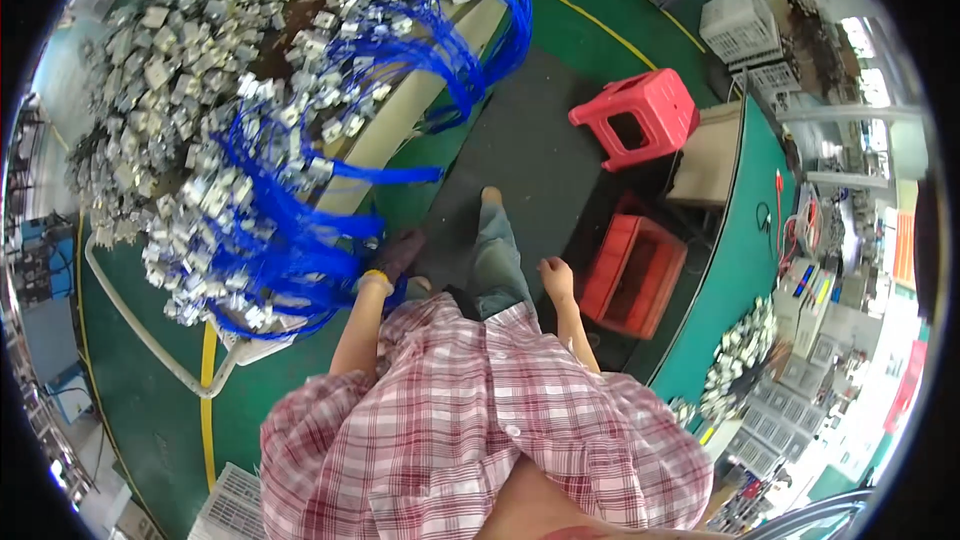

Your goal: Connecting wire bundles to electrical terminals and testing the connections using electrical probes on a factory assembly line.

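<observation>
My left hand (402,252), in a dark glove with a yellow cuff, is beside a big bundle of blue wires (300,240) that hangs over the pile's near edge. Its fingers do not show clearly, and whether it grips any wire I cannot tell. Small whitish metal-looking parts (215,205) sit at the ends of the wires. My bare right hand (556,280) hangs low by my right leg, fingers curled in, with nothing visible in it. The nearest thing to it is a red plastic crate (640,275) on the right.
A large heap of similar small parts (165,90) covers the left side. More blue wires (510,25) drape over the pale table edge (400,125). A pink-red stool (645,115) stands ahead right. To the right runs a green-topped bench (715,290). A bent pale tube (140,325) borders the heap.
</observation>
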`<state>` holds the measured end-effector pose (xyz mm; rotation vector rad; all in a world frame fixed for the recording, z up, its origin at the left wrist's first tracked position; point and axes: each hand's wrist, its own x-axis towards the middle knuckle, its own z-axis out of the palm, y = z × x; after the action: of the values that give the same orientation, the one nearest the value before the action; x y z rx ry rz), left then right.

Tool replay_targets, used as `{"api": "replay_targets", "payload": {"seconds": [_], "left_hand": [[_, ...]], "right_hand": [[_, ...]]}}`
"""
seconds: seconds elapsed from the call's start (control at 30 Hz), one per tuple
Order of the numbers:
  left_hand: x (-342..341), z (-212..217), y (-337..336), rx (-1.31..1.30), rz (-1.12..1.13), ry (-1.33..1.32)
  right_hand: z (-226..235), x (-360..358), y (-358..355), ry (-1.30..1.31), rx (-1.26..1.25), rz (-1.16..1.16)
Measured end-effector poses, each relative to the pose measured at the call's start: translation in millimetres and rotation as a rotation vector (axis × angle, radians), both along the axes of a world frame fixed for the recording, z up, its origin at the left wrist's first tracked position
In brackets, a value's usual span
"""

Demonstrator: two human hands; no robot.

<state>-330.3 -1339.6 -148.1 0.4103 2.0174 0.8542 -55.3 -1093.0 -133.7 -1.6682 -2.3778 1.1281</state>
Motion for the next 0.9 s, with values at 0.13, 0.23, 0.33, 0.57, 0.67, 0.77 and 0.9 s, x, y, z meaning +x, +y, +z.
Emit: {"api": "replay_targets", "payload": {"seconds": [0.13,0.23,0.33,0.57,0.67,0.77,0.9], "left_hand": [[-21.8,25.0,37.8,-0.095,-0.184,0.351],[-45.4,68.8,118.8,-0.147,-0.101,0.281],[-73.3,35.2,179.3,-0.045,-0.188,0.578],[-195.9,87.5,374.1,0.298,0.393,0.320],[-231.7,67.0,409.5,0.456,0.485,0.094],[-254.8,62.5,433.7,0.697,0.656,-0.115],[-270.7,52.7,442.1,0.839,0.844,-0.152]], "right_hand": [[-0.6,-69.4,107.5,-0.075,-0.135,0.278],[26.2,-108.9,183.9,-0.063,-0.179,0.278],[31.1,-119.1,254.0,0.056,-0.061,0.233],[45.7,-180.0,357.0,0.068,0.144,0.317],[58.0,-230.8,363.1,0.110,0.035,0.391],[77.3,-282.8,366.9,0.205,0.014,0.515],[94.9,-357.3,379.7,0.373,-0.145,0.486]]}}
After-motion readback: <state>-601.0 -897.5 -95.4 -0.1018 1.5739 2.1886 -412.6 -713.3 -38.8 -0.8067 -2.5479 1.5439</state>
